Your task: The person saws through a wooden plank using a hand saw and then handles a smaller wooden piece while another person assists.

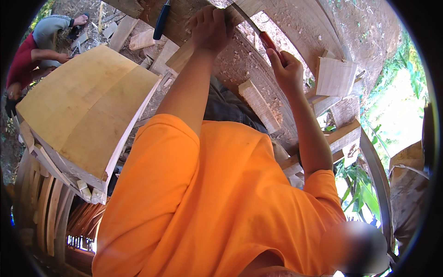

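My right hand is closed around the red handle of a tool with a long, narrow metal blade. The blade slants up and left, and its far end is cut off by the picture's top edge. My left hand lies on a wooden piece beside the blade, its fingers curled and partly hidden. Left of that hand, a blue-handled tool rests on a plank; its tip is out of sight. Beneath both hands runs a broad wooden beam strewn with shavings.
A short wood block lies on the beam near my body. At left stands a large pale wooden panel structure. Beyond it, another person in red crouches. Offcuts litter the ground; a square block sits at right.
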The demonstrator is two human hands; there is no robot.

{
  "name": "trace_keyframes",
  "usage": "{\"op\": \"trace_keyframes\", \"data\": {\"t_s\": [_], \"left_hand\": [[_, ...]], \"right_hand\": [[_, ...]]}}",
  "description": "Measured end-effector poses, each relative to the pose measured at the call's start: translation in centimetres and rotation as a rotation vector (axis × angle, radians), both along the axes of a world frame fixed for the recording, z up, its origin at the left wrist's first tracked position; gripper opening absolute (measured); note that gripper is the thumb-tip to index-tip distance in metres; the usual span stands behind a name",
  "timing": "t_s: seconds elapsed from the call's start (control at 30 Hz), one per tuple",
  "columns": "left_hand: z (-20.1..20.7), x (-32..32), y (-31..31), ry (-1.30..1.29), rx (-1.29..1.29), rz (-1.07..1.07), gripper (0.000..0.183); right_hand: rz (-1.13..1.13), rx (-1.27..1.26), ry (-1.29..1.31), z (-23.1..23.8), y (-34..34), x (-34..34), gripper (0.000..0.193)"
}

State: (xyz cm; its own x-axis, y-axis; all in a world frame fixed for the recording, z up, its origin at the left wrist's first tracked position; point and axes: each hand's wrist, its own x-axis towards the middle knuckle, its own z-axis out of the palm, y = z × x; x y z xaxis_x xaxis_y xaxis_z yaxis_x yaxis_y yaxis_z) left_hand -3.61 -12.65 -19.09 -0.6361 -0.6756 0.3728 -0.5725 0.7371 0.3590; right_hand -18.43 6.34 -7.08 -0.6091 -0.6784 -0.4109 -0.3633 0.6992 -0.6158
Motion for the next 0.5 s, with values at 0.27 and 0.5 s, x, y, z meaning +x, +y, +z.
{"op": "trace_keyframes", "data": {"t_s": [0.27,0.5], "left_hand": [[0.9,0.1,0.1,-0.052,0.063,0.024,0.032],[2.0,-0.1,0.1,-0.077,0.117,0.028,0.032]], "right_hand": [[0.015,0.051,0.01,-0.4,5.8,0.2,0.056],[-0.122,-0.036,-0.1,-0.7,8.1,0.9,0.054]]}}
